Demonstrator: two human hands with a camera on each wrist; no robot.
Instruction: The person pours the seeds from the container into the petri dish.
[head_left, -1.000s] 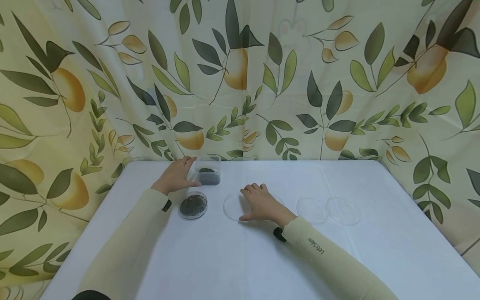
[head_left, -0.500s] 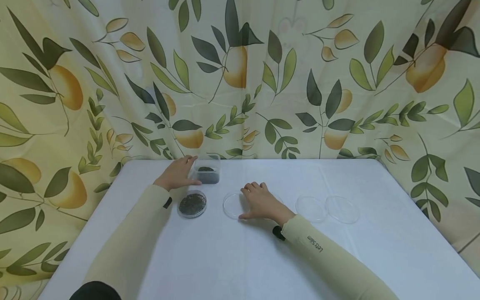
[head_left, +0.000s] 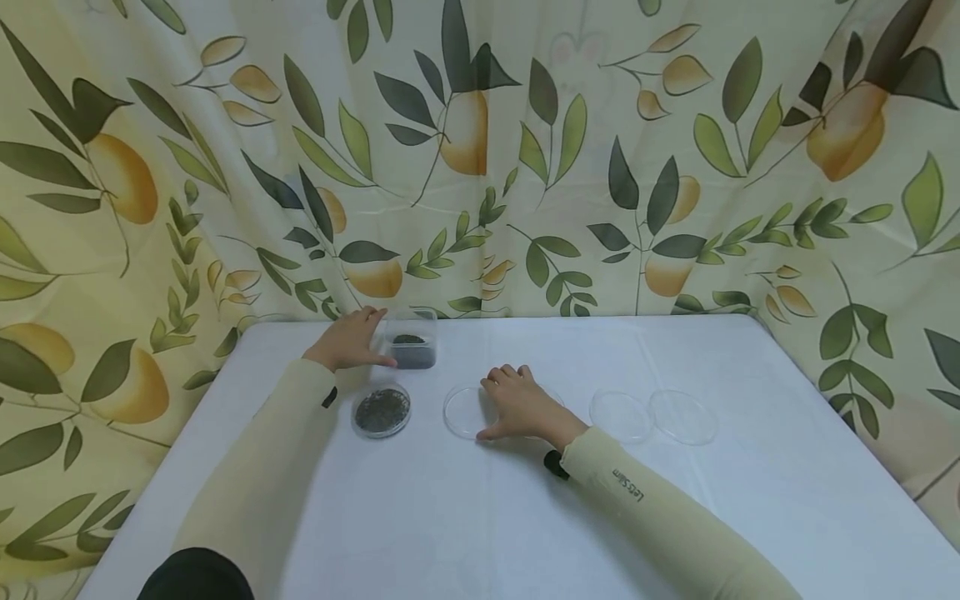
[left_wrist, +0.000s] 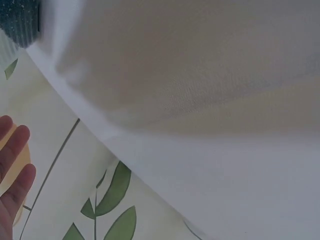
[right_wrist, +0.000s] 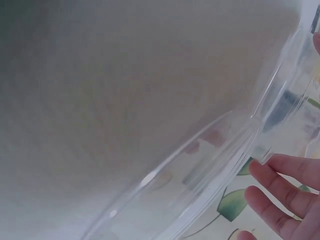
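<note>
My left hand [head_left: 348,339] lies beside a clear plastic box [head_left: 414,357] with dark granular material at the back left; in the left wrist view its fingers [left_wrist: 16,152] are extended and the dark filling shows at the upper corner. Just in front sits a round clear petri dish [head_left: 381,411] filled with dark grains. My right hand [head_left: 522,407] is spread over clear petri dishes, its fingers loosely bent. One dish [head_left: 447,412] shows left of that hand. In the right wrist view the fingertips are at a dish's rim [right_wrist: 200,207]; a firm grip is not visible.
Two more clear dish pieces [head_left: 621,418] lie side by side to the right of my right hand. A white cloth [head_left: 420,517] covers the table, with a leaf-and-fruit patterned curtain [head_left: 555,167] behind. A dark round shape [head_left: 197,575] overlaps my left sleeve below.
The head view has shifted slightly, and the dark round shape at lower left shows more. Both hands, the box and the dishes keep their places on the table.
</note>
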